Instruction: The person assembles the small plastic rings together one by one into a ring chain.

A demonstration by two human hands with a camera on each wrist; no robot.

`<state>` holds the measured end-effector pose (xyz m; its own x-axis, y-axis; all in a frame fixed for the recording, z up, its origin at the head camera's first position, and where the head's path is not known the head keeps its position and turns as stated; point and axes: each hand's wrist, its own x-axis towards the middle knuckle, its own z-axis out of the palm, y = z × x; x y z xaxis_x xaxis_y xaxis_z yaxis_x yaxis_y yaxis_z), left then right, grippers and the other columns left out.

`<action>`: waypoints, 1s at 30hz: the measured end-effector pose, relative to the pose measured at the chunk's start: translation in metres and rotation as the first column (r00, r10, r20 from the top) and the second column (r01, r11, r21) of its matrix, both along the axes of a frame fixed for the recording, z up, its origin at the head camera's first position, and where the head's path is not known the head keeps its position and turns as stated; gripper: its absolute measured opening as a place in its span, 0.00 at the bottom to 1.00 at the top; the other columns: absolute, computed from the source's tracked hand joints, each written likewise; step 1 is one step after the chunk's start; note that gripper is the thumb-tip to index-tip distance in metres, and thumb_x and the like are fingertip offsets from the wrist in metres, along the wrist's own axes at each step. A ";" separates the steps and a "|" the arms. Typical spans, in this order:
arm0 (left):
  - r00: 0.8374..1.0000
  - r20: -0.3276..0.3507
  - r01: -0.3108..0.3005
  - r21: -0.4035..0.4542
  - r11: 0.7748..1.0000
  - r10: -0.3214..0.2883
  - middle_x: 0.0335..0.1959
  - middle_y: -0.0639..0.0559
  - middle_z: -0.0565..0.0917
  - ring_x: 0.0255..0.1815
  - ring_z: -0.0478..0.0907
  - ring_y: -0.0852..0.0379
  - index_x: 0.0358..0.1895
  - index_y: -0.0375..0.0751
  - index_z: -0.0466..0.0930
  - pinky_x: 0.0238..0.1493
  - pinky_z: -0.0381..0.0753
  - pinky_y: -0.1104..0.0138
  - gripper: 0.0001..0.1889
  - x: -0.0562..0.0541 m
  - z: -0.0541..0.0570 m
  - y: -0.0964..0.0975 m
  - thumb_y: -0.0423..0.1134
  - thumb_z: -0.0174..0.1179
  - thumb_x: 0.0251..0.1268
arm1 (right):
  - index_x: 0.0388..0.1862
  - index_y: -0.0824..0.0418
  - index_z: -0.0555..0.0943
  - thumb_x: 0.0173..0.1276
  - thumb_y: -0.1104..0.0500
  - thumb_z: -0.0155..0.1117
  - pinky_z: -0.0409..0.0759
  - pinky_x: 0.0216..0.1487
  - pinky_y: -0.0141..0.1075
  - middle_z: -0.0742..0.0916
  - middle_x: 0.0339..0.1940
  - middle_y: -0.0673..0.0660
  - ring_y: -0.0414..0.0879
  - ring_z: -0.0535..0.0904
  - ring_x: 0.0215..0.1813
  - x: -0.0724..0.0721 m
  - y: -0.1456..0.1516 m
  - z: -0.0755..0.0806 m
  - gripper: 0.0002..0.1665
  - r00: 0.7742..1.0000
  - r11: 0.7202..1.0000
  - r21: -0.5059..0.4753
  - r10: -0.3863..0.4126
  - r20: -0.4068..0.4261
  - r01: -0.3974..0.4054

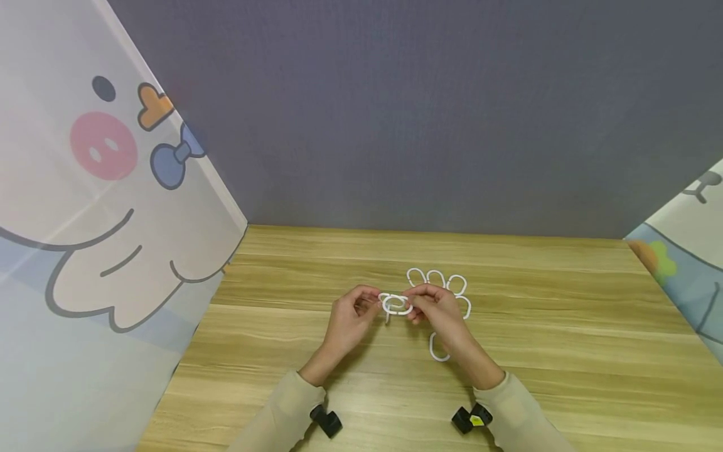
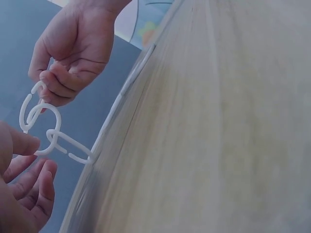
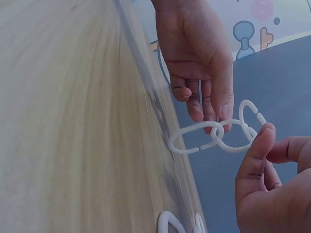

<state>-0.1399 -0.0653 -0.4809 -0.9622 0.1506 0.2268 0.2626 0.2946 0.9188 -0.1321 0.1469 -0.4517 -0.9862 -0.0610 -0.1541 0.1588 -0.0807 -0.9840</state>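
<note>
My left hand pinches the middle white plastic link, my right hand an end link; a third link dangles. All three sit below the head view's centre, above the bench, my forearms angling inward.

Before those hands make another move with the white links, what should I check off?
1. Left grip pinches the middle link: ok.
2. Right grip pinches the end link: ok.
3. Hanging link hooked through the middle link: ok.
4. End link fully hooked to the middle link: cannot tell, fingers and overlap obscure it.
5. More links on the table: ok.
</note>
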 end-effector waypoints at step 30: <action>0.975 -0.222 0.017 -0.015 1.000 -0.020 0.43 0.53 0.92 0.37 0.86 0.57 0.43 0.45 0.93 0.33 0.80 0.70 0.10 0.004 0.005 0.001 0.26 0.79 0.64 | 0.52 0.79 0.84 0.83 0.69 0.61 0.83 0.30 0.27 0.88 0.30 0.53 0.38 0.83 0.28 -0.001 0.002 -0.003 0.12 0.999 0.996 -0.077 0.039 0.013 -0.038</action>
